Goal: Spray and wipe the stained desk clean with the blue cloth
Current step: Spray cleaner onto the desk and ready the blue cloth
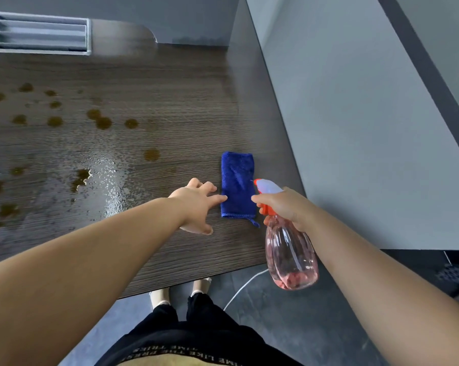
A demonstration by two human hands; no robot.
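A folded blue cloth (237, 184) lies on the dark wood-grain desk (170, 101) near its right side. My left hand (198, 206) hovers just left of the cloth, fingers spread, fingertips at its edge. My right hand (284, 207) grips the neck of a clear pink spray bottle (290, 257) with an orange trigger and white nozzle, held over the desk's front right corner. Brown stains (101, 120) dot the left half of the desk. A wet sheen of spray droplets (112, 180) covers the area around the nearer stains.
A grey partition wall (355, 128) bounds the desk on the right. A grey slotted tray (40, 35) sits at the back left. Below the desk edge are my legs, shoes and a white cable (239, 289) on the grey floor.
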